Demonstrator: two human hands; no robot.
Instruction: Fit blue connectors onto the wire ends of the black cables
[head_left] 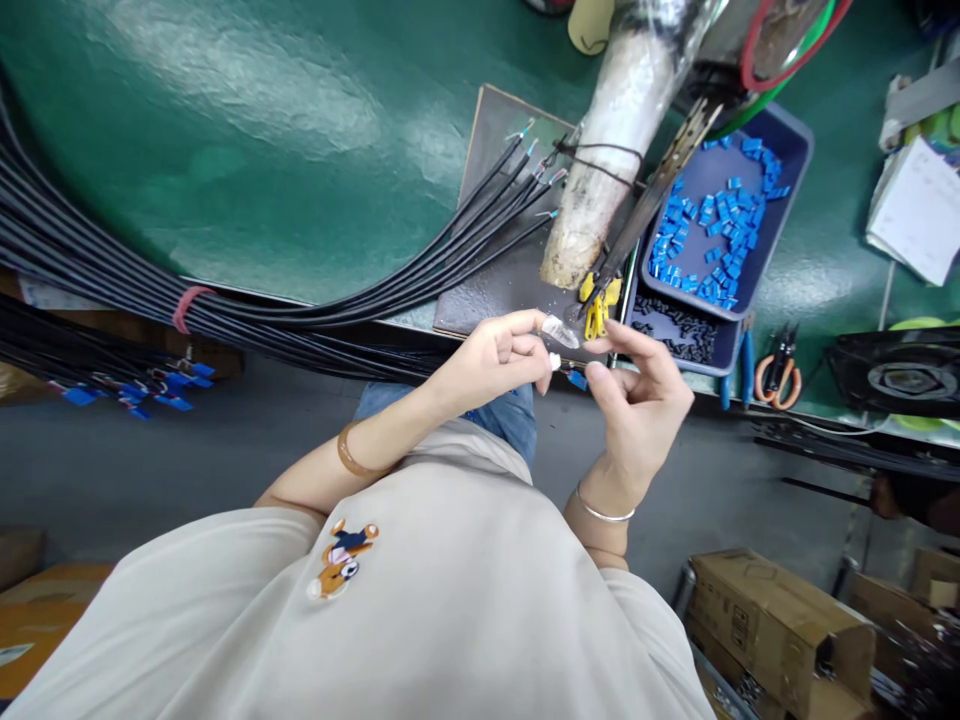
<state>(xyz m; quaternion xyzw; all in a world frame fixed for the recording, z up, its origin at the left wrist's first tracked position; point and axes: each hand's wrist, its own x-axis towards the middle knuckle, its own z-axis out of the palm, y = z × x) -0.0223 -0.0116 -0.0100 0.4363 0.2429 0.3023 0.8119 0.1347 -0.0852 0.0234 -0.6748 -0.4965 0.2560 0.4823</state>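
My left hand is closed in front of the bench edge, its fingers curled in. Clear wrapping covers the index fingertip, and a white covering shows on another fingertip. What it pinches is too small and hidden to make out. My right hand faces it, with thumb and index finger a little apart. Just below the gap between the hands is a small blue connector, beside a short dark piece. Black cables run along the bench edge and pass behind my left hand. Above my hands, yellow clamp-like pieces sit on a metal bar.
Stripped cable ends lie on a dark board. A wrapped white tube hangs over it. To the right are a tray of blue connectors, a bin of black parts, and orange-handled cutters. Cardboard boxes stand below.
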